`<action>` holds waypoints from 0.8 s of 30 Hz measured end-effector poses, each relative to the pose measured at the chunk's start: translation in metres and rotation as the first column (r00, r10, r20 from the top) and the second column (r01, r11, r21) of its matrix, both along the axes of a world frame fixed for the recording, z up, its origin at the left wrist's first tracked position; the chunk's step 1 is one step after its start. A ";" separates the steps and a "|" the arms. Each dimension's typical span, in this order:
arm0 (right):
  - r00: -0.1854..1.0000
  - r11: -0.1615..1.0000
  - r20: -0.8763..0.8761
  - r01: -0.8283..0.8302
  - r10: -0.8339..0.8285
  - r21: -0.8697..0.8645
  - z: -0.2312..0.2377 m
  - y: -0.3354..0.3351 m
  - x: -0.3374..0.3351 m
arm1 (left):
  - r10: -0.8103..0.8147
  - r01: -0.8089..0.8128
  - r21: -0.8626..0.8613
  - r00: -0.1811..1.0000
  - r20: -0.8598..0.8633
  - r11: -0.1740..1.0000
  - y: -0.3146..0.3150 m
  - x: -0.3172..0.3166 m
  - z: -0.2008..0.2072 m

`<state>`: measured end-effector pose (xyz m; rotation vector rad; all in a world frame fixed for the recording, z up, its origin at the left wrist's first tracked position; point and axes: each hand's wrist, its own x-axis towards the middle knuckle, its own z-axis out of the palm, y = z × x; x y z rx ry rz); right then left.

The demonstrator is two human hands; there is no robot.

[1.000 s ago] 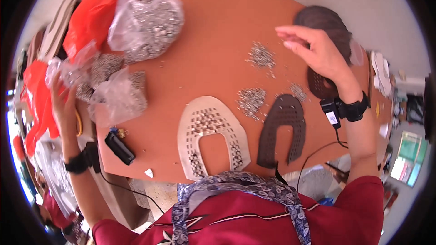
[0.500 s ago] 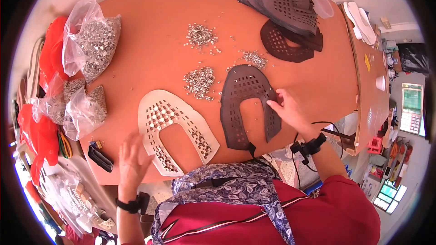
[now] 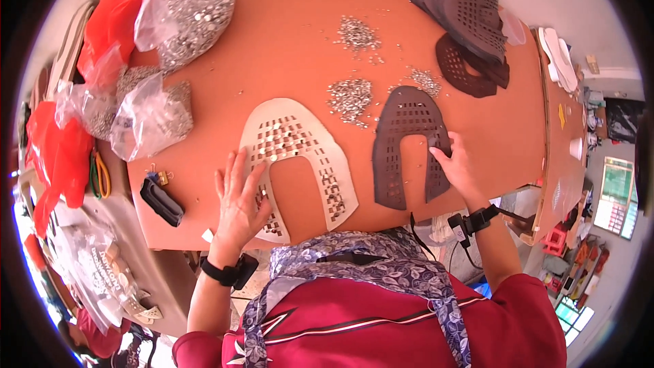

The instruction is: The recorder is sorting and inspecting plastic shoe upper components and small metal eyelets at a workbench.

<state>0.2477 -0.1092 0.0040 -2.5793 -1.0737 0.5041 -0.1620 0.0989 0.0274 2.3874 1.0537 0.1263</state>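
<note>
Presently, a dark brown U-shaped piece (image 3: 410, 117), cut with rows of small openings, is laid flat on the orange table (image 3: 494, 126), just left of the right hand's fingers. By the right hand (image 3: 461, 169), its outer edge is met with thumb and forefinger slightly parted; whether it is pinched there cannot be told. A cream U-shaped piece (image 3: 323, 153), partly set with shiny studs, is laid under and to the right of the left hand (image 3: 238, 210), whose fingers are loosely spread with nothing grasped; whether it is touched cannot be told. Ahead and left of the right fingertips, heaps of metal studs (image 3: 351, 101) are scattered; farther beyond them, dark cut pieces (image 3: 470, 17) are stacked. Left of the left fingers, a black box (image 3: 161, 201) is placed, with stud-filled clear bags (image 3: 194, 20) kept farther ahead.
</note>
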 end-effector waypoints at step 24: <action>0.809 0.958 -0.583 0.109 0.070 0.266 -0.001 -0.013 0.026 | 0.133 -0.144 0.050 0.974 0.185 0.988 -0.008 -0.004 -0.022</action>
